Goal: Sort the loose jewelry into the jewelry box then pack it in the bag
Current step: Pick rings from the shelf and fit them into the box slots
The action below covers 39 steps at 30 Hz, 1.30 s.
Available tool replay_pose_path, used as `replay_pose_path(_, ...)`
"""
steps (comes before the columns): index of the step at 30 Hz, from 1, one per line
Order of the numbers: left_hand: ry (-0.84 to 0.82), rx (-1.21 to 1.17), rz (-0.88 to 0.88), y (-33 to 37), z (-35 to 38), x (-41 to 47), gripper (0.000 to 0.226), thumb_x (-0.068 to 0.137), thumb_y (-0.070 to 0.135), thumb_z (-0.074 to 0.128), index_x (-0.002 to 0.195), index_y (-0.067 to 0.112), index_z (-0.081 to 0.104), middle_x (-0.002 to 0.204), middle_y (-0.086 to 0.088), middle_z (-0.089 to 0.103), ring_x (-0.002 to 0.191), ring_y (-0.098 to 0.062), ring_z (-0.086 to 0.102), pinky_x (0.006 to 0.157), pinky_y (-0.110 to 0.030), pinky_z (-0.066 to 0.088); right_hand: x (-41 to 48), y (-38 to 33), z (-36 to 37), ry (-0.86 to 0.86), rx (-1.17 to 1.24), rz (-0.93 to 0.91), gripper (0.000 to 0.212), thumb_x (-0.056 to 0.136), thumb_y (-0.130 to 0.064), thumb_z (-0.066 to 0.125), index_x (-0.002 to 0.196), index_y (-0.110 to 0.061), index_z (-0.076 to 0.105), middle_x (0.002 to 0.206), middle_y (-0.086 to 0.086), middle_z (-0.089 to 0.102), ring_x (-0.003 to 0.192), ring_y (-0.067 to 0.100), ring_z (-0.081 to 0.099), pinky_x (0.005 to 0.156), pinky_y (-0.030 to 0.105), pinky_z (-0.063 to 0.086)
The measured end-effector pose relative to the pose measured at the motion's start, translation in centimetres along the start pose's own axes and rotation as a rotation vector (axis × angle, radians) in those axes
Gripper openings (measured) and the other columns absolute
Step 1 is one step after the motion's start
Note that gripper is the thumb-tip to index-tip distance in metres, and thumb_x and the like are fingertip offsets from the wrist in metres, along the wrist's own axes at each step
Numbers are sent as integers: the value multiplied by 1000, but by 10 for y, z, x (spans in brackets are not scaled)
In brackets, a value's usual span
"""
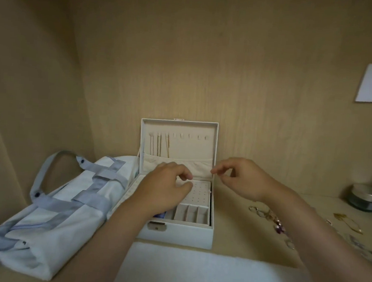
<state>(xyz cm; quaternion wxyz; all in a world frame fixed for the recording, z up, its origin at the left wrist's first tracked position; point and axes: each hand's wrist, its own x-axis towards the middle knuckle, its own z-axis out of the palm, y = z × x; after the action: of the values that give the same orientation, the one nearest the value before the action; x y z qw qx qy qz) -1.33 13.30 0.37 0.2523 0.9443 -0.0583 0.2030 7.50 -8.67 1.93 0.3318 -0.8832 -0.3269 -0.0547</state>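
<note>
A bag (pixel 61 215), jewelry box (pixel 187 233), white pad (pixel 204 272) and 1 tin (pixel 363 198) were set on the surface (pixel 236 228). Loose jewelry (pixel 270 216) was scattered rightward.

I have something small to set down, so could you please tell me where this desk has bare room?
Bare strip of desk between the jewelry box and the loose jewelry; the white pad in front is bare too. Crowded: bag against the box's left, jewelry scattered right toward the tin.
</note>
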Motion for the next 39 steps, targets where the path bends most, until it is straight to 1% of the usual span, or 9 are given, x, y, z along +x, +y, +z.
replay_pose_path(2,-23,-19,51,18,14,17,11,90,34,60,99,41,61,100,20,60,100,-4,50,85,-25,42,-8,24,-21,35,-46,64,23,96,-17,60,110,-27,74,107,-12,66,67,-12,56,62,3,39)
replay_pose_path(5,-82,-35,83,45,42,42,13,91,32,60,102,36,64,100,18,62,93,-4,54,83,-26,46,-20,60,-41,60,-154,137,25,95,-16,58,110,-30,73,107,-11,66,69,-12,52,72,11,39)
replay_pose_path(13,-368,-21,39,88,116,86,11,89,28,64,99,30,68,97,11,68,86,-8,61,82,-25,50,-27,119,-35,-35,-255,253,31,93,-19,58,118,-32,71,119,-10,70,112,10,64,98,29,50)
replay_pose_path(17,-403,50,7,88,135,91,11,84,27,66,94,30,71,92,13,69,91,-10,65,88,-29,53,-20,127,-20,-141,-294,230,26,94,-30,60,116,-38,71,112,-10,71,103,14,66,87,31,54)
replay_pose_path(20,-428,76,-3,84,141,89,16,83,29,69,98,32,74,100,12,72,96,-9,65,89,-26,52,-19,129,-13,-200,-253,187,26,91,-24,58,108,-39,72,100,-7,73,89,16,67,79,34,55)
replay_pose_path(26,-453,164,72,80,145,84,22,78,30,75,100,33,77,100,14,73,93,-4,65,84,-22,51,-18,134,-13,-216,-266,200,30,91,-22,60,113,-37,74,110,-9,71,98,12,65,87,32,54)
replay_pose_path(32,-400,181,91,78,146,81,6,78,24,74,82,28,77,86,14,74,82,-1,65,73,-19,51,-20,135,-18,-163,-240,287,24,88,-19,71,107,-32,76,109,-14,69,93,3,60,86,20,49)
replay_pose_path(36,-386,176,111,77,144,81,5,84,26,70,85,26,75,92,13,71,88,-6,64,77,-23,51,-22,131,-15,-179,-285,254,31,91,-22,65,120,-32,70,116,-11,67,103,8,62,92,27,52)
replay_pose_path(39,-322,167,83,79,133,83,9,87,30,63,88,25,70,94,11,69,91,-10,63,81,-29,53,-23,126,-15,-156,-275,219,23,90,-27,65,110,-32,75,108,-12,70,97,8,65,86,29,55)
